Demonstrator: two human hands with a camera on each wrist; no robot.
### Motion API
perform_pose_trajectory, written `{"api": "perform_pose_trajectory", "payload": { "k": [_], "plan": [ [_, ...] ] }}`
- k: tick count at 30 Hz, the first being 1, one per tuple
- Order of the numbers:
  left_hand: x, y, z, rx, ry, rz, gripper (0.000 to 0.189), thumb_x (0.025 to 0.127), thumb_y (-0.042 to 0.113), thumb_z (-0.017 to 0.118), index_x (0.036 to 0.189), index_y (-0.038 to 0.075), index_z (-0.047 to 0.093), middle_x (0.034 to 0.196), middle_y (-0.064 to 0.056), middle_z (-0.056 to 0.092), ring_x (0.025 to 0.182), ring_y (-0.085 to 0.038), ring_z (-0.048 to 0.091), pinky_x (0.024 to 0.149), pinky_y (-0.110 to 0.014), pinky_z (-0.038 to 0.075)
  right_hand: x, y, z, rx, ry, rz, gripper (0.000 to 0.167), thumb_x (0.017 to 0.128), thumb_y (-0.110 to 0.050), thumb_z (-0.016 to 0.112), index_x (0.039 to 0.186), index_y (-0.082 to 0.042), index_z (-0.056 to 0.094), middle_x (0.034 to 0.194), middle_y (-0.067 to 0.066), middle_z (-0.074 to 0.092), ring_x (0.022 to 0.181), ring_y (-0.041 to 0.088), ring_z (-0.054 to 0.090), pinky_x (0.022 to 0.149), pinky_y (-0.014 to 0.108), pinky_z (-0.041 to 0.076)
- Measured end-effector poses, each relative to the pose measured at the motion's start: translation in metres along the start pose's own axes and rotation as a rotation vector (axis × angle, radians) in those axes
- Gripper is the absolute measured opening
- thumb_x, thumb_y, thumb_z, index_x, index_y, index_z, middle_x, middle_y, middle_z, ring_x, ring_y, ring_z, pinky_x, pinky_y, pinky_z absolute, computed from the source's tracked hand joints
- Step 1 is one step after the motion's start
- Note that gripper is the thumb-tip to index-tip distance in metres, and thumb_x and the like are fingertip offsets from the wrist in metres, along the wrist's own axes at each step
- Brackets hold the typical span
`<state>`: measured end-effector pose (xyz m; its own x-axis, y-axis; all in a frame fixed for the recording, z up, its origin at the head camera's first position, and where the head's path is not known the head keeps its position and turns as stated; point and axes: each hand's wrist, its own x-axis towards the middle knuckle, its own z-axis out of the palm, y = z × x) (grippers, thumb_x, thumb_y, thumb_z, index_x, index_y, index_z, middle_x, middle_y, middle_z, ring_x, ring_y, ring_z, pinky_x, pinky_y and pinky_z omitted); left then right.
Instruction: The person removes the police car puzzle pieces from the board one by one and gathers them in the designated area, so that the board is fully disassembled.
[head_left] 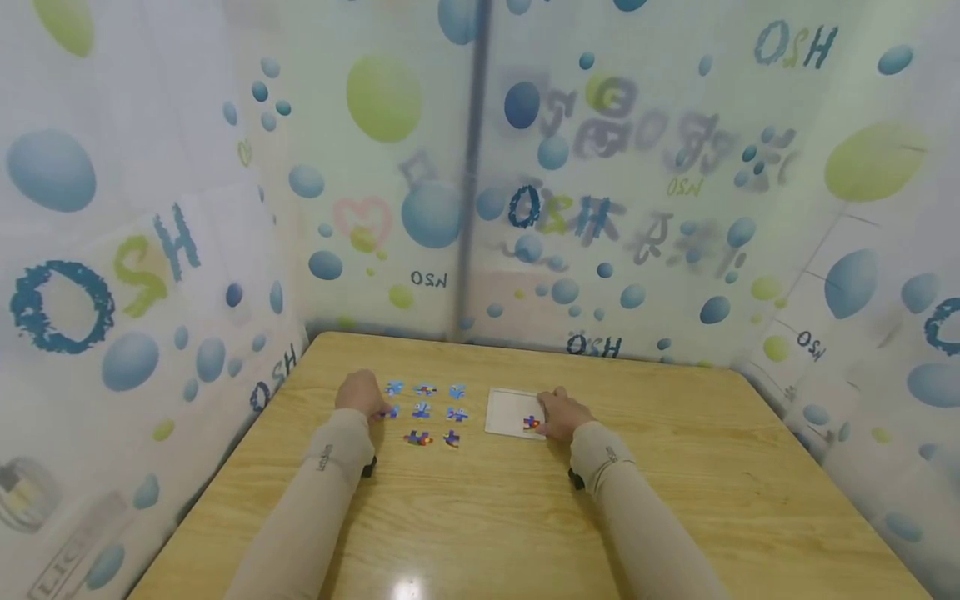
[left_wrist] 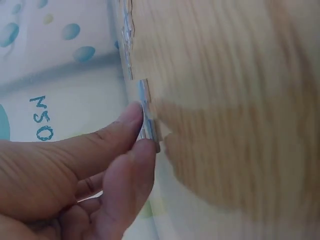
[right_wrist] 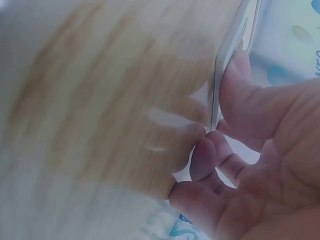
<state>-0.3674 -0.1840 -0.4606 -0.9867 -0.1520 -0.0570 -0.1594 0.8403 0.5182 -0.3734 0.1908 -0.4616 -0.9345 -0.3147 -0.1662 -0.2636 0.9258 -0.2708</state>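
My left hand (head_left: 362, 393) is at the left end of the middle row of puzzle pieces. Its thumb and a finger pinch the edge of a blue jigsaw piece (left_wrist: 145, 107), which lies on or just over the tabletop. With my right hand (head_left: 564, 413) I grip the right edge of a pale, flat puzzle tray (head_left: 506, 408), thumb on top in the right wrist view, where the tray's side (right_wrist: 220, 75) shows. One red and blue jigsaw piece (head_left: 531, 422) lies in the tray's lower right corner, beside the right thumb.
Several loose jigsaw pieces lie in rows between the left hand and the tray, among them a blue one (head_left: 422, 409) and a multicoloured one (head_left: 417, 437). The wooden table (head_left: 465, 517) meets patterned curtains (head_left: 420, 308) at its back and sides.
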Motion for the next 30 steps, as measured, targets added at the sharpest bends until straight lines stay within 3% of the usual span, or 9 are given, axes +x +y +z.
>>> {"api": "perform_pose_trajectory", "payload": {
  "k": [2, 5, 11, 19, 25, 27, 30],
  "plan": [
    [-0.003, 0.003, -0.004, 0.012, 0.016, 0.023, 0.029, 0.081, 0.016, 0.086, 0.07, 0.0, 0.064, 0.061, -0.006, 0.062, 0.051, -0.016, 0.056, 0.052, -0.028, 0.051, 0.0, -0.001, -0.002, -0.007, -0.005, -0.002, 0.064, 0.097, -0.026, 0.071, 0.15, -0.002, 0.044, 0.138, 0.025, 0.045, 0.122, 0.041, 0.055, 0.101, 0.055, 0.048],
    [-0.009, 0.014, -0.009, -0.022, 0.03, 0.075, 0.03, 0.082, 0.014, 0.085, 0.067, 0.004, 0.06, 0.062, -0.007, 0.062, 0.053, -0.017, 0.056, 0.059, -0.033, 0.053, -0.001, -0.002, -0.005, -0.02, -0.013, -0.006, 0.065, 0.097, -0.026, 0.071, 0.15, -0.001, 0.043, 0.138, 0.025, 0.045, 0.122, 0.042, 0.055, 0.102, 0.055, 0.048],
    [-0.021, 0.058, -0.004, -0.044, -0.008, 0.219, 0.021, 0.085, 0.013, 0.082, 0.091, 0.001, 0.066, 0.09, -0.01, 0.069, 0.076, -0.022, 0.063, 0.077, -0.043, 0.056, 0.0, 0.001, -0.005, -0.029, -0.014, -0.004, 0.063, 0.097, -0.025, 0.071, 0.149, -0.001, 0.044, 0.135, 0.025, 0.046, 0.12, 0.04, 0.056, 0.101, 0.054, 0.049],
    [-0.033, 0.131, 0.046, 0.056, -0.132, 0.357, 0.018, 0.089, 0.022, 0.079, 0.099, 0.008, 0.072, 0.099, -0.004, 0.072, 0.082, -0.019, 0.067, 0.074, -0.037, 0.057, 0.002, 0.005, -0.001, -0.033, -0.012, 0.01, 0.064, 0.096, -0.026, 0.072, 0.149, -0.001, 0.045, 0.134, 0.024, 0.047, 0.119, 0.039, 0.057, 0.1, 0.054, 0.049],
    [-0.036, 0.164, 0.091, 0.147, -0.169, 0.428, 0.027, 0.091, 0.025, 0.078, 0.112, 0.009, 0.074, 0.114, -0.005, 0.073, 0.104, -0.023, 0.068, 0.089, -0.04, 0.056, 0.002, 0.002, 0.0, -0.01, -0.012, 0.019, 0.064, 0.096, -0.026, 0.072, 0.15, -0.003, 0.045, 0.133, 0.021, 0.047, 0.114, 0.035, 0.058, 0.098, 0.053, 0.05],
    [-0.039, 0.171, 0.1, 0.144, -0.18, 0.435, 0.024, 0.09, 0.023, 0.078, 0.11, 0.009, 0.075, 0.111, -0.004, 0.074, 0.099, -0.022, 0.068, 0.085, -0.038, 0.057, 0.002, 0.002, 0.001, -0.005, -0.007, 0.019, 0.065, 0.096, -0.026, 0.072, 0.15, -0.003, 0.045, 0.131, 0.02, 0.048, 0.11, 0.032, 0.058, 0.096, 0.051, 0.051],
    [-0.045, 0.179, 0.107, 0.142, -0.181, 0.432, 0.013, 0.087, 0.02, 0.08, 0.096, 0.01, 0.077, 0.094, 0.0, 0.074, 0.08, -0.017, 0.066, 0.072, -0.033, 0.056, 0.003, 0.001, 0.001, 0.003, 0.001, 0.008, 0.064, 0.096, -0.026, 0.072, 0.15, -0.004, 0.046, 0.129, 0.019, 0.049, 0.107, 0.031, 0.059, 0.093, 0.051, 0.052]
  ]
}}
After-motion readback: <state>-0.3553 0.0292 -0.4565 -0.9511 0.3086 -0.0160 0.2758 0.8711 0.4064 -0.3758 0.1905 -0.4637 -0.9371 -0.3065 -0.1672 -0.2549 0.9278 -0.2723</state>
